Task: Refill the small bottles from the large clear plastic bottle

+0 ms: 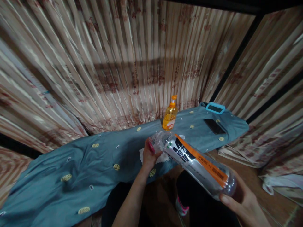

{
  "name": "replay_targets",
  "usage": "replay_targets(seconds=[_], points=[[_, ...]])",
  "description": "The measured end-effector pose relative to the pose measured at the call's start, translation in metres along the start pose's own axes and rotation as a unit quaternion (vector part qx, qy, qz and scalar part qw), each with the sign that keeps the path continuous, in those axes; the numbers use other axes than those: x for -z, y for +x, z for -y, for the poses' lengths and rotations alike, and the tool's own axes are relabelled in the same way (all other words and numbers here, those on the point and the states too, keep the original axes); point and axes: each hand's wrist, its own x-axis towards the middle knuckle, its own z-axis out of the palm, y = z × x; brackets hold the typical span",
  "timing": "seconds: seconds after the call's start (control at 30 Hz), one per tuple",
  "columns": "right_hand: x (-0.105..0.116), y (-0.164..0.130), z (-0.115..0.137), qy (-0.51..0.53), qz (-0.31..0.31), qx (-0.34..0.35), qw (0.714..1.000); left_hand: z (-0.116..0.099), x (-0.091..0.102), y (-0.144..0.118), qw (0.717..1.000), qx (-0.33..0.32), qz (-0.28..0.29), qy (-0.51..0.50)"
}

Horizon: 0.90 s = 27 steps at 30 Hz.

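My right hand [243, 195] is wrapped round the base of a large clear plastic bottle [201, 165] with a silver, black and orange label. The bottle is tilted, its neck pointing up and left towards my left hand [150, 157]. Closed fingers of that hand grip a clear plastic container [156, 140] with a pink part at its side; its exact kind is unclear. The bottle's mouth meets or overlaps this container; I cannot tell whether they touch. Beneath lies a white scalloped cloth or paper [163, 158]. A small round clear piece [181, 136] lies just behind the bottle.
An orange pump bottle [169, 116] stands upright behind my hands on a blue cloth-covered bench [94, 167]. To the right lie a dark phone [214, 126] and a light-blue framed object [215, 107]. Patterned curtains [132, 63] hang behind; dark metal bars frame the space.
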Motion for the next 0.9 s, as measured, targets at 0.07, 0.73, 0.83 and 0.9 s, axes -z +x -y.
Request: replay_targets(seconds=[0.07, 0.73, 0.83, 0.9], points=[[0.001, -0.001, 0.000, -0.002, -0.003, 0.007, 1.000, -0.001, 0.000, -0.001, 1.000, -0.001, -0.003, -0.005], [0.006, -0.002, 0.007, -0.021, 0.051, 0.008, 0.998, -0.006, -0.001, -0.003, 1.000, 0.011, -0.020, 0.014], [0.006, -0.001, 0.008, -0.032, 0.044, 0.001, 0.999, -0.004, -0.002, -0.003, 1.000, 0.009, -0.021, 0.011], [0.006, -0.001, 0.009, -0.033, 0.038, 0.006, 0.999, -0.004, -0.002, -0.002, 1.000, 0.006, -0.019, 0.010]])
